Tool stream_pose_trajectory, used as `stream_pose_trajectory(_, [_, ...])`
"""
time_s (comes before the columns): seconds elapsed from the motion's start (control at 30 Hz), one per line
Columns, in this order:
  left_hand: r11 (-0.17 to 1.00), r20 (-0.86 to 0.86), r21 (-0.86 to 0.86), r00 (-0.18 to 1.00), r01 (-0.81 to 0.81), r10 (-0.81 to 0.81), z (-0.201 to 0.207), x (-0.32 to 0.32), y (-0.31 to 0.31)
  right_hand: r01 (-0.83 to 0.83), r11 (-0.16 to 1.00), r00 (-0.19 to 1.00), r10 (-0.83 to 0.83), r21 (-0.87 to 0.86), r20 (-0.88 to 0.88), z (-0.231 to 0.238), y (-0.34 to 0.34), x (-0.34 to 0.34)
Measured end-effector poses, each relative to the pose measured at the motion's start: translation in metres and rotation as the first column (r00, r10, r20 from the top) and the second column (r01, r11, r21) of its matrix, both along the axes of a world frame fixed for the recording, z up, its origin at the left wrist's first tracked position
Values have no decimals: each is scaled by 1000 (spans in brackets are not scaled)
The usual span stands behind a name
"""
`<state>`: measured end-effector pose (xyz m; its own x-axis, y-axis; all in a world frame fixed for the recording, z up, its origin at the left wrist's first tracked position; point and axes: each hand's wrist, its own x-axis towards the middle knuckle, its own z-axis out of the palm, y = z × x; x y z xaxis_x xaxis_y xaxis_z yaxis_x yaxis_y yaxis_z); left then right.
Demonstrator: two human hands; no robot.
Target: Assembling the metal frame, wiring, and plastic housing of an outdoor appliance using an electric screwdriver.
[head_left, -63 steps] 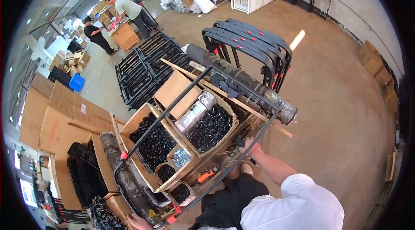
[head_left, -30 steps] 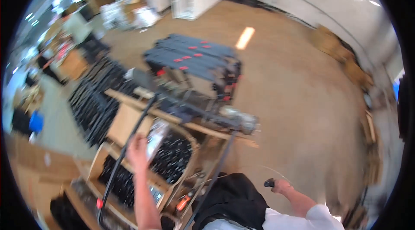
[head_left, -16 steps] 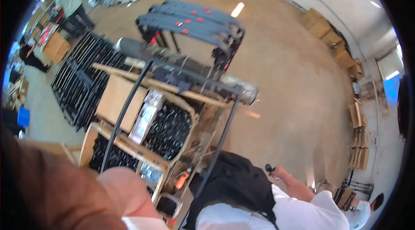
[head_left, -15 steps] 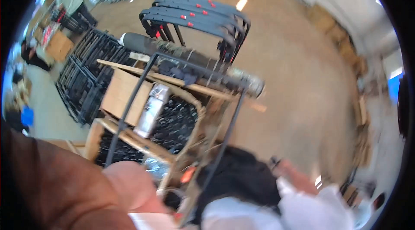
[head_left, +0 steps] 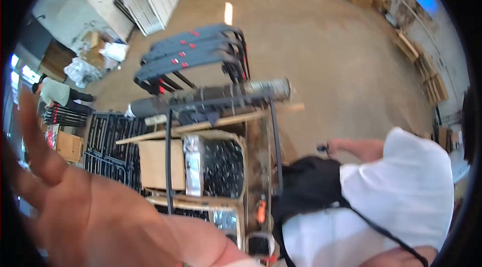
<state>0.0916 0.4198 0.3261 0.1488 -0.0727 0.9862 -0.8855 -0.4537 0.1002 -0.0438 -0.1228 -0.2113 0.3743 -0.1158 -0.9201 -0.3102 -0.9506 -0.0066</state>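
My left hand looms large at the lower left, close to the camera, with fingers spread and no object visible in it. Beyond its wrist lie cardboard boxes of small black parts. A silvery wrapped package and a cardboard flap lie at the left of the upper box. At the right, past my white sleeve, my right hand is small and blurred, its fingers closed by a small dark thing whose kind I cannot make out. My black apron is beside it.
A black metal frame rises over the boxes. Behind it lie a long wrapped roll and stacked dark curved bars. An orange-handled tool lies beside the boxes. Black racks stand left; a person bends farther off.
The view has turned, so the boxes and frame look straighter. My left hand has moved up and left, and its spread fingers now show. My right arm shows higher in the view.
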Motion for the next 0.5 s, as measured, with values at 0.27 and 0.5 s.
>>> stream_pose_trajectory(0.27, [702, -909, 277, 56, -656, 412, -408, -13, 146, 99, 991, 995, -96, -85, 34, 75, 24, 44])
stream_pose_trajectory(0.5, [519, -602, 798, -360, -307, 713, -504, -19, 117, 84, 977, 995, -94, -197, -43, 66, -5, 28])
